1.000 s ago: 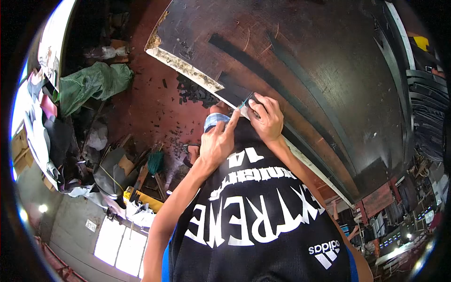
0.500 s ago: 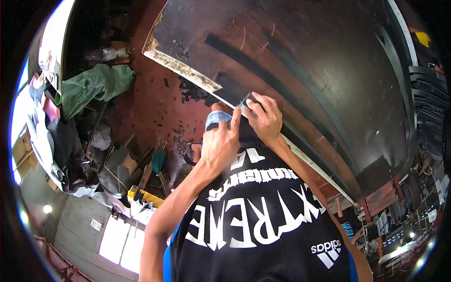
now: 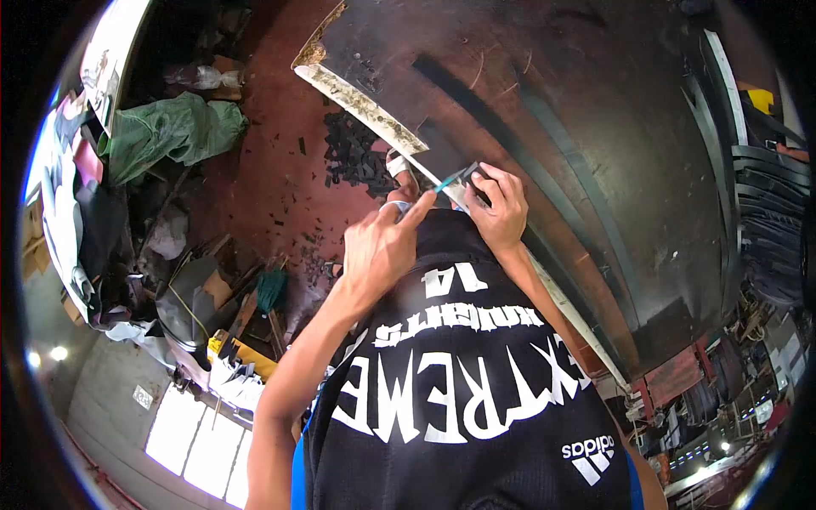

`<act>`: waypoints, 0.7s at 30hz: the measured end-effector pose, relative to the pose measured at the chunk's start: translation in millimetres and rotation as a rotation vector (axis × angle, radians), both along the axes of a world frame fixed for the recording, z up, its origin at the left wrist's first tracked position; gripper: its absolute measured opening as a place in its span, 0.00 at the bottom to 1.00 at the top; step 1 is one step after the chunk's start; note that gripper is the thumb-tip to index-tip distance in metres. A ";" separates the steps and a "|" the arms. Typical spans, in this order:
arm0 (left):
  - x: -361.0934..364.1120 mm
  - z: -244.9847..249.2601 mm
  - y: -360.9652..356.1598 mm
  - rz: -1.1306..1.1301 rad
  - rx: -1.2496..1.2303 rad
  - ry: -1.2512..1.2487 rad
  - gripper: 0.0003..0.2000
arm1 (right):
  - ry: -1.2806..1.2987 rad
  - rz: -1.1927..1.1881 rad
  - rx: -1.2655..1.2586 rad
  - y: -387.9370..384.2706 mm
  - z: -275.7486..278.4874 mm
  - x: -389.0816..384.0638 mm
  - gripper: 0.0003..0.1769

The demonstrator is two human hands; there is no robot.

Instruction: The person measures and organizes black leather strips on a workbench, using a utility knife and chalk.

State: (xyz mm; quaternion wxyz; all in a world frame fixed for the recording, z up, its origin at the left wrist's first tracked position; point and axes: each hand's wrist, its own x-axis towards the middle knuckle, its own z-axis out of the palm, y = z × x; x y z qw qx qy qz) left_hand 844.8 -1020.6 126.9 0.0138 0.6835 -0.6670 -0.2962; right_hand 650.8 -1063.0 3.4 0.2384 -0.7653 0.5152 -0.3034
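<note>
My left hand point(image 3: 382, 246) is closed around a thin teal-handled tool point(image 3: 445, 183), index finger stretched along it. The tool's tip points up and right toward my right hand. In the fingers of my right hand point(image 3: 501, 204) is a small black piece point(image 3: 473, 173), held at the pale front edge of the dark tabletop point(image 3: 629, 153). Fingers partly hide the piece, and I cannot tell whether the tip touches it. Long dark strips point(image 3: 501, 127) lie on the tabletop beyond my right hand.
Black scraps point(image 3: 353, 157) lie on the red floor point(image 3: 272, 170) left of the table. A green sack point(image 3: 174, 132) and piled materials stand farther left. Curved black strips point(image 3: 773, 195) are stacked at the right. The table's corner point(image 3: 310, 55) is chipped.
My hands have moved apart slightly, and more of the teal tool shows between them. The black piece is more visible in my right fingers. The view has shifted, with the table lower right.
</note>
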 end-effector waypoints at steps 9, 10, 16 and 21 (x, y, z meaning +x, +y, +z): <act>42.3 -31.7 -40.7 -0.385 -0.308 -0.203 0.24 | 0.006 -0.033 0.027 2.7 -0.1 1.6 0.14; 48.2 -27.8 -35.6 -0.425 -0.280 -0.225 0.23 | 0.000 -0.031 0.009 2.0 -0.8 2.4 0.14; 97.3 -9.0 0.3 -0.347 -0.206 -0.097 0.23 | 0.061 -0.059 0.051 5.4 3.6 5.0 0.21; 130.2 -58.3 -41.8 -0.114 -0.377 0.088 0.28 | 0.087 -0.097 0.108 6.0 11.3 5.1 0.27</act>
